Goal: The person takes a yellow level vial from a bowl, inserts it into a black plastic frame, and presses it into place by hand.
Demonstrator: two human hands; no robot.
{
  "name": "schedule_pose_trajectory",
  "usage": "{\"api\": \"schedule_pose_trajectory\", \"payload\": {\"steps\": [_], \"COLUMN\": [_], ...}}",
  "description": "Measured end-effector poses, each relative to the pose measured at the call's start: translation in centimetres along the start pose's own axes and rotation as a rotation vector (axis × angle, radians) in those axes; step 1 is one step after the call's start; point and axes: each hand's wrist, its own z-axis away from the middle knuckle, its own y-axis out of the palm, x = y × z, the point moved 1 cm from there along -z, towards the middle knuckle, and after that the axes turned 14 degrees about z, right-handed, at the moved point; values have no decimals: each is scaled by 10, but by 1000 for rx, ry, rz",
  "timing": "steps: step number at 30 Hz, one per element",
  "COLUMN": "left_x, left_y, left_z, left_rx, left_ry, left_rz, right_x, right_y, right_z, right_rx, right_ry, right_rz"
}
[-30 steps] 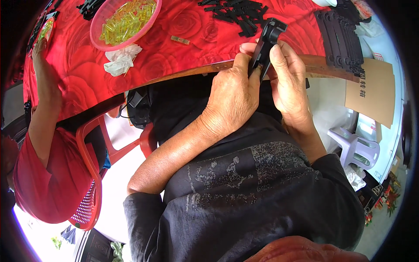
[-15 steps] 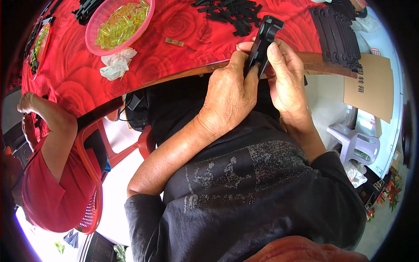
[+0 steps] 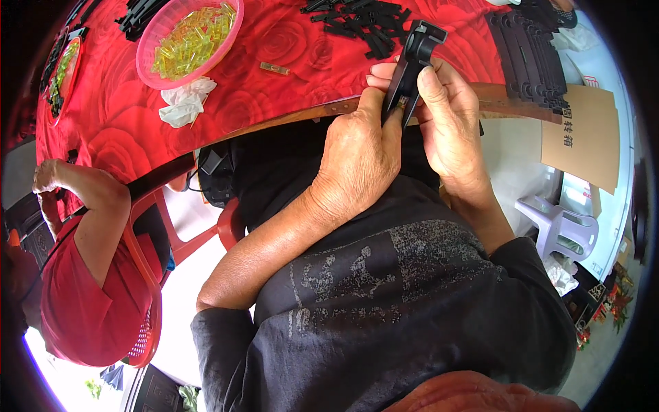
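Note:
A long black plastic piece with a hooked upper end (image 3: 416, 55) stands tilted between my hands, just past the table's near edge. My left hand (image 3: 360, 152) is closed round its lower end, thumb and fingers pinching it. My right hand (image 3: 449, 123) grips it from the right, with the thumb against its side and the fingers behind. Between the two lower arms of the piece a small light-coloured part shows, too small to make out. On the table beyond lies a loose pile of small black plastic strips (image 3: 371, 24).
A pink basket (image 3: 142, 60) of yellow-clear vials stands on the red rose-patterned cloth (image 3: 274, 31). Nearby lie crumpled tissue (image 3: 184, 110) and a small clear vial (image 3: 274, 68). Black pieces (image 3: 525, 55) are stacked at the right. A co-worker in a red shirt (image 3: 99, 295) sits at the left.
Both my hands keep their grip; the black piece has shifted very slightly. The co-worker's arm at the left has moved a little to the right.

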Motion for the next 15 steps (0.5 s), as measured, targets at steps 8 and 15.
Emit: {"api": "schedule_pose_trajectory", "payload": {"steps": [8, 15], "left_x": [-5, -3], "left_y": [1, 2], "left_z": [-7, -11], "left_rx": [-32, 3], "left_ry": [75, 66], "left_rz": [-38, -104], "right_x": [-5, -2], "right_y": [-6, -8], "right_z": [3, 6], "right_rx": [11, -16], "right_ry": [-51, -39], "right_rz": [134, 166]}}
